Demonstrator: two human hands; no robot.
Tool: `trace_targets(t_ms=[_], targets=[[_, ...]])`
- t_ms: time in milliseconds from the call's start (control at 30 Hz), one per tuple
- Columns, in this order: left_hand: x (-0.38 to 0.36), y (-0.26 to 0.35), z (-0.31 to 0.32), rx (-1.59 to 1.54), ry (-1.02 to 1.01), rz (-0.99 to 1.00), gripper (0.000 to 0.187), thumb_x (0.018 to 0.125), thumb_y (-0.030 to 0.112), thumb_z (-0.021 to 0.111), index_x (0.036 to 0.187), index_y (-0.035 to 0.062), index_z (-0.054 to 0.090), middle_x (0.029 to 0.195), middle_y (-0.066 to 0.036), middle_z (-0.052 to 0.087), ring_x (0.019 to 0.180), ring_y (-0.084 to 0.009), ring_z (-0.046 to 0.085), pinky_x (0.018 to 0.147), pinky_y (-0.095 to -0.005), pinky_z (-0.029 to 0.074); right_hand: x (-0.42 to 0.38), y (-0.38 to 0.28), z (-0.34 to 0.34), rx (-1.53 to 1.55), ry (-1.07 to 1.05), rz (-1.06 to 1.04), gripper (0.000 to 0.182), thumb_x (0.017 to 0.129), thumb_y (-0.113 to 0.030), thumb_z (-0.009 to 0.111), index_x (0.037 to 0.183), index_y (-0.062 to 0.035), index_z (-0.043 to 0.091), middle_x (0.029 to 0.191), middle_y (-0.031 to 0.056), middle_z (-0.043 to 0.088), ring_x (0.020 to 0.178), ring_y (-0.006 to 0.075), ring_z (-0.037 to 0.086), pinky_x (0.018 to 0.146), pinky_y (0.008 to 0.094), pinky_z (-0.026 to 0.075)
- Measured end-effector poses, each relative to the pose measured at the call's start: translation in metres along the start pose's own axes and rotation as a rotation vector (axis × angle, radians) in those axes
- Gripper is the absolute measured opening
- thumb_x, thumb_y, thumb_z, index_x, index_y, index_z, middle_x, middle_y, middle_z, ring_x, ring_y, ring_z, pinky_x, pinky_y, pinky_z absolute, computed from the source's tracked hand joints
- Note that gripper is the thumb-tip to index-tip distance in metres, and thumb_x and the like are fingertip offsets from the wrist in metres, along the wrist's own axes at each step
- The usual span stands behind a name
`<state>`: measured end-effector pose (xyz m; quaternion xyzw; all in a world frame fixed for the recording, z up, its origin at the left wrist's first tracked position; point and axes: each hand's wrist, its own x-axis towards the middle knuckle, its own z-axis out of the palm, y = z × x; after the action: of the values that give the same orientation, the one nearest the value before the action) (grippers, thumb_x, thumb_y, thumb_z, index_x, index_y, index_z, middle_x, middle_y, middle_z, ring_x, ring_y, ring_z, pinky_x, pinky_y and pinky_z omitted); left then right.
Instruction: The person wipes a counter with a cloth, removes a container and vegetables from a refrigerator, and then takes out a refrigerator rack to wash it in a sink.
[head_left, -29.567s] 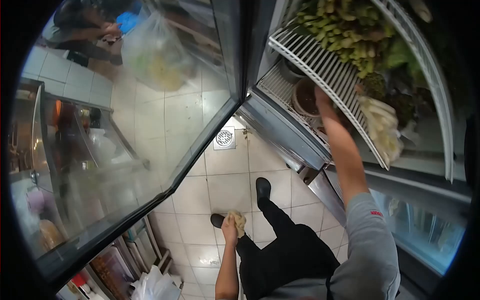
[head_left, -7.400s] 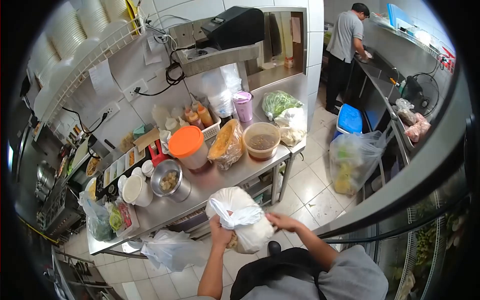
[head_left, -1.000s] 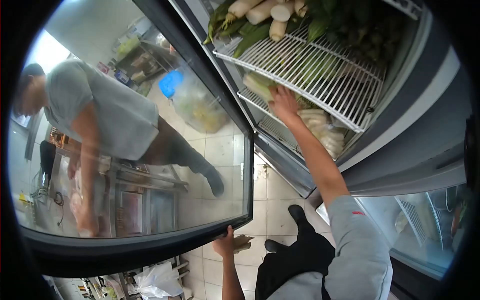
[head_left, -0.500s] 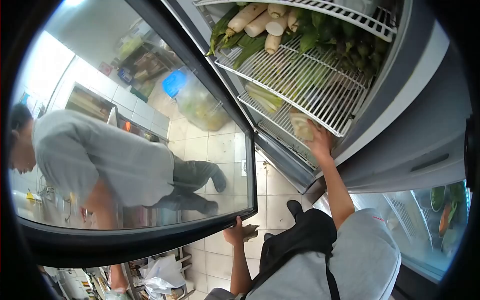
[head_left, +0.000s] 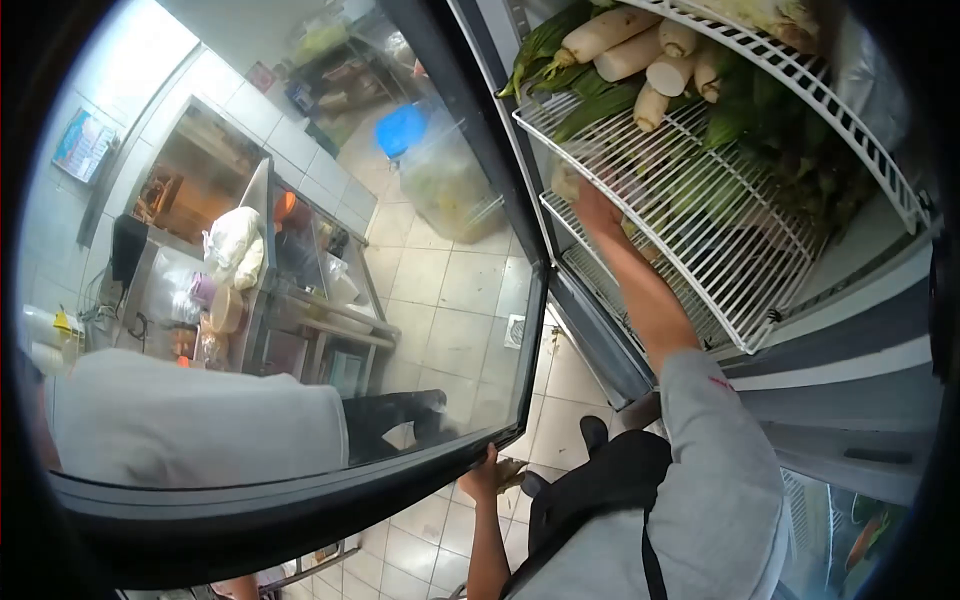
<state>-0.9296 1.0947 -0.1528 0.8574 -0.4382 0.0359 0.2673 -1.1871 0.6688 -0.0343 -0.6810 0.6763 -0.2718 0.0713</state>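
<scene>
My left hand (head_left: 482, 476) grips the lower edge of the open glass door (head_left: 490, 446). Beside its fingers shows a crumpled brown scrap (head_left: 511, 471). Inside the fridge, my right hand (head_left: 597, 207) reaches in below the wire shelf (head_left: 690, 270), at its left end. A pale wrapped item (head_left: 566, 182) sits right at the fingertips; the shelf wires and blur hide most of the fingers. On the shelf above lie white radishes (head_left: 625, 60) and long green leaves (head_left: 545, 45).
Through the door glass I see a co-worker in a grey shirt (head_left: 200, 415) and a metal counter with bags (head_left: 235, 240). A large clear bag with a blue top (head_left: 400, 130) stands on the tiled floor (head_left: 450, 300). Another lit fridge (head_left: 850, 530) is at lower right.
My right hand has moved left and deeper under the shelf, to its left end. My left hand stays on the door edge. The co-worker has shifted toward the lower left of the view.
</scene>
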Motion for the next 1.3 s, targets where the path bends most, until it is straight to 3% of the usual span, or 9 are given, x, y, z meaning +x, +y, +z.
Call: trace_targets(t_ms=[33,67,233,433,600,800,1000,1133,1300], targets=[[0.002,0.003,0.001,0.069,0.101,0.113,0.047,0.062,0.041,0.070,0.087,0.0024,0.063,0.087,-0.014,0.063,0.077,-0.0326,0.060,0.066,-0.0404,0.048,0.000,0.001,0.005,-0.079,0.153,-0.108,0.073,0.067,-0.022,0.064,0.131,-0.0115,0.030,0.131,0.0204,0.032,0.120,0.0380,0.029,0.099,0.0417,0.027],[-0.002,0.001,-0.004,0.055,-0.058,-0.012,0.048,0.061,0.044,0.070,0.083,0.0011,0.064,0.085,-0.015,0.063,0.076,-0.0331,0.060,0.067,-0.0401,0.049,-0.001,0.007,0.007,-0.002,-0.079,0.000,0.079,0.067,-0.026,0.066,0.133,-0.0127,0.025,0.134,0.0209,0.028,0.123,0.0382,0.026,0.100,0.0434,0.025],[0.003,0.011,-0.011,0.108,-0.098,-0.123,0.048,0.060,0.044,0.070,0.081,0.0021,0.064,0.081,-0.016,0.063,0.072,-0.0343,0.061,0.062,-0.0421,0.049,-0.019,0.006,-0.013,-0.032,-0.193,0.045,0.096,0.063,-0.036,0.072,0.138,-0.0231,0.012,0.138,0.0117,0.026,0.128,0.0340,0.020,0.101,0.0458,0.025],[0.012,0.016,-0.022,0.043,-0.157,-0.134,0.047,0.061,0.043,0.070,0.083,0.0026,0.063,0.083,-0.017,0.063,0.075,-0.0354,0.059,0.065,-0.0424,0.047,-0.054,-0.006,-0.039,-0.106,-0.036,-0.088,0.085,0.065,-0.032,0.071,0.134,-0.0334,0.022,0.136,0.0164,0.025,0.124,0.0330,0.027,0.099,0.0453,0.026],[0.016,0.000,-0.014,0.094,-0.125,-0.098,0.044,0.063,0.042,0.069,0.083,0.0028,0.063,0.079,-0.015,0.063,0.075,-0.0348,0.059,0.066,-0.0425,0.046,-0.049,0.005,-0.001,-0.284,0.127,-0.221,0.065,0.070,-0.036,0.064,0.129,-0.0311,0.037,0.136,0.0150,0.024,0.126,0.0330,0.021,0.094,0.0450,0.027],[0.033,-0.025,-0.012,0.057,-0.190,-0.120,0.046,0.062,0.045,0.069,0.083,0.0044,0.065,0.078,-0.014,0.064,0.075,-0.0334,0.061,0.066,-0.0425,0.047,-0.050,-0.016,0.010,-0.768,0.182,-0.284,0.048,0.073,-0.040,0.058,0.117,-0.0222,0.048,0.131,0.0143,0.030,0.113,0.0282,0.035,0.085,0.0392,0.032],[0.068,-0.030,-0.032,-0.009,-0.259,-0.186,0.044,0.061,0.046,0.070,0.083,0.0072,0.065,0.078,-0.012,0.064,0.073,-0.0324,0.061,0.065,-0.0418,0.047,-0.079,-0.017,0.011,-0.844,0.110,-0.277,0.018,0.073,-0.025,0.055,0.087,-0.0177,0.064,0.112,0.0059,0.044,0.096,0.0230,0.045,0.072,0.0375,0.042],[0.093,-0.038,-0.040,0.061,-0.339,-0.195,0.041,0.062,0.043,0.069,0.082,0.0076,0.065,0.078,-0.012,0.064,0.074,-0.0325,0.060,0.066,-0.0418,0.046,-0.039,-0.007,0.020,-0.684,0.205,-0.111,0.024,0.074,-0.017,0.053,0.096,-0.0245,0.058,0.114,0.0063,0.043,0.095,0.0230,0.048,0.065,0.0347,0.049],[0.108,-0.069,-0.024,-0.028,-0.205,-0.128,0.045,0.058,0.046,0.071,0.075,0.0060,0.063,0.069,-0.013,0.062,0.066,-0.0339,0.059,0.059,-0.0430,0.046,-0.024,0.015,0.075,-0.810,0.345,-0.515,0.030,0.073,-0.017,0.052,0.103,-0.0191,0.054,0.114,0.0131,0.047,0.105,0.0268,0.048,0.070,0.0312,0.049]])
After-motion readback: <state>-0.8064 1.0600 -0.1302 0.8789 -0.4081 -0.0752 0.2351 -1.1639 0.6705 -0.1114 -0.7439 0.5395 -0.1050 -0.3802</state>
